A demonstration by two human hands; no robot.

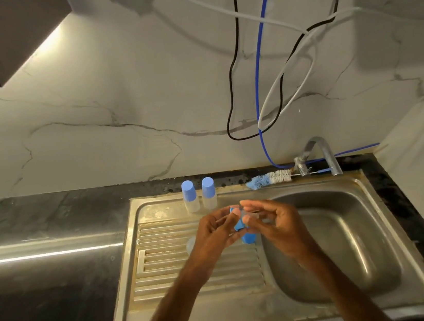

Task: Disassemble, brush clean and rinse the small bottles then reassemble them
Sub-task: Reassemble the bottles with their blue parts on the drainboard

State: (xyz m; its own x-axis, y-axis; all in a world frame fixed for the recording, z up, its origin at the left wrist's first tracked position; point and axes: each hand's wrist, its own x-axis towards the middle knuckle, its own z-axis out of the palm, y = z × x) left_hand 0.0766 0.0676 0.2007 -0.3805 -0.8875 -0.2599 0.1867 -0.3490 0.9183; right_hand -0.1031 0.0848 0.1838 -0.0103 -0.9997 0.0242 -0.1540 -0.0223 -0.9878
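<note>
Over a steel sink's ribbed drainboard (182, 272), a person's two hands meet fingertip to fingertip around one small bottle. The left hand (215, 231) curls its fingers to pinch the blue cap (239, 226), while the right hand (277, 221) pinches the clear bottle body (251, 213) between thumb and fingertips. The bottle's long axis appears to run across, from one hand to the other, cap end to the left, so a twist or pull along that line looks like the coming move. Whether the cap is going on or off cannot be told. Just below the hands shows a second blue piece (248, 238), partly hidden. The smooth, dull basin (346, 245) lies to the right, nearer the right hand. Farther back, two capped bottles (190, 196) stand upright side by side on the sink's rear ledge, each a frosted body under a tall matte blue cap. A bottle brush (268, 179) with white and blue bristles lies along the back rim, touching the base of the bent metal tap (323, 151). Black, blue and white cables (258, 73) hang down the veined marble wall (92, 122) behind.
</note>
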